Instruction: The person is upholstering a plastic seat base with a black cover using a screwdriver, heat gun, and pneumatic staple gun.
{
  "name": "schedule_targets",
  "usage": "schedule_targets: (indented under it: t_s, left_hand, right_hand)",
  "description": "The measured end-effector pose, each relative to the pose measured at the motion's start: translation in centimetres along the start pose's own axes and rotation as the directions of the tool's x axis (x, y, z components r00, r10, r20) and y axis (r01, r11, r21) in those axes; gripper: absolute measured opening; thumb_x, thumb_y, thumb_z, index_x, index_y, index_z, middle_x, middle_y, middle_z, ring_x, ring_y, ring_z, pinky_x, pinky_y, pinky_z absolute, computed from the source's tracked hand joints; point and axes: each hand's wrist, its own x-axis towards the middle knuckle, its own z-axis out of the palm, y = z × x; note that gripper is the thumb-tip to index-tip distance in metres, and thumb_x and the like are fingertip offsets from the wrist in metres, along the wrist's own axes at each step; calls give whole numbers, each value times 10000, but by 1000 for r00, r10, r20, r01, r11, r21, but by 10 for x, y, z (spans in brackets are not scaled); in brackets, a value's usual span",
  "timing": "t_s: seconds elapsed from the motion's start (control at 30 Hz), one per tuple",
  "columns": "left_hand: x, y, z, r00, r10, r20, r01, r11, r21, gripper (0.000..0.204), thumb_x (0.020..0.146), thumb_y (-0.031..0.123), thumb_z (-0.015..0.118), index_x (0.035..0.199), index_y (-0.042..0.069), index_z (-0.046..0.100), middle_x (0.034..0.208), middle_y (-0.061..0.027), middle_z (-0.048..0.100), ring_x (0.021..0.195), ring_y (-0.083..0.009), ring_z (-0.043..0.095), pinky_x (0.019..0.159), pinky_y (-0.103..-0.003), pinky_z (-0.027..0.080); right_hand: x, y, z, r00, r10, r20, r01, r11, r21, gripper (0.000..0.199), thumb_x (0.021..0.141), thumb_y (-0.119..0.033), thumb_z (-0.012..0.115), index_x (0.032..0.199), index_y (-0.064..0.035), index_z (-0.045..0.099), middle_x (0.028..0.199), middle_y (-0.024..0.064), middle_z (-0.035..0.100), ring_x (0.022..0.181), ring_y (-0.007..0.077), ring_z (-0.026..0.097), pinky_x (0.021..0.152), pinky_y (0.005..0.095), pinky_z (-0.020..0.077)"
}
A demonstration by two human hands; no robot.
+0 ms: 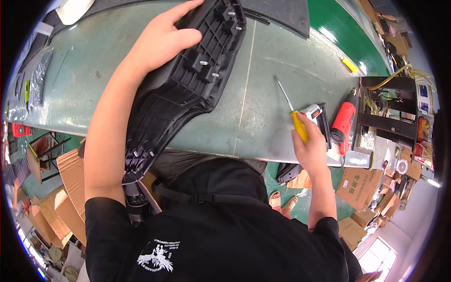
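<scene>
My left hand (162,40) grips a long black plastic panel (197,56) by its far left side, thumb and forefinger apart along it. The panel's ribbed underside faces right, and several metal studs stick out of it. Its near end hangs over the table's front edge, beside my left forearm. At the right, my right hand (308,143) is closed round the yellow handle of a screwdriver (299,126), whose shaft points away and to the left over the table. Right behind that hand lies a staple gun (317,113), partly hidden.
A red heat gun (344,117) lies right of the staple gun, next to a black rack (387,110). Farther back is a yellow utility knife (348,64) on the green table (263,98). A black sheet (286,14) lies at the back. Cardboard boxes (359,185) stand beyond the table.
</scene>
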Motion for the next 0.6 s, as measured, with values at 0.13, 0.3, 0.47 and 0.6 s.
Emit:
schedule_targets:
  t_s: [0.13,0.3,0.47,0.6]
  left_hand:
    - [-3,4,3,998,38,-50,-28,981,190,807,811,116,668,1567,-58,449,1453,-229,625,1313,-293,619,1142,-337,437]
    - [-1,-9,-2,997,4,-76,1,998,57,735,811,80,650,1519,-61,514,1374,-189,673,1228,-247,651,1068,-320,483]
    - [2,-30,-7,985,16,-173,-35,994,-108,693,792,14,596,1478,-77,562,1296,-148,698,1154,-234,667,1006,-310,514]
    - [0,-32,-1,988,11,-153,-33,989,-145,703,802,24,607,1492,-91,538,1308,-164,693,1159,-237,667,1007,-315,516]
  right_hand:
    - [-28,-35,-16,985,-152,-85,158,985,73,478,897,25,704,1371,-1,649,1100,216,692,948,400,709,848,428,574]
    - [-59,-79,2,947,-307,98,256,901,351,451,877,7,758,1324,-16,699,1053,178,707,840,345,719,747,394,589]
    - [-56,-82,7,945,-324,40,297,904,309,439,871,-44,795,1306,-55,734,1001,142,704,760,307,715,669,371,595]
    - [-48,-79,-2,946,-318,67,308,944,121,416,876,-75,781,1290,-87,750,979,98,708,695,273,703,606,371,582]
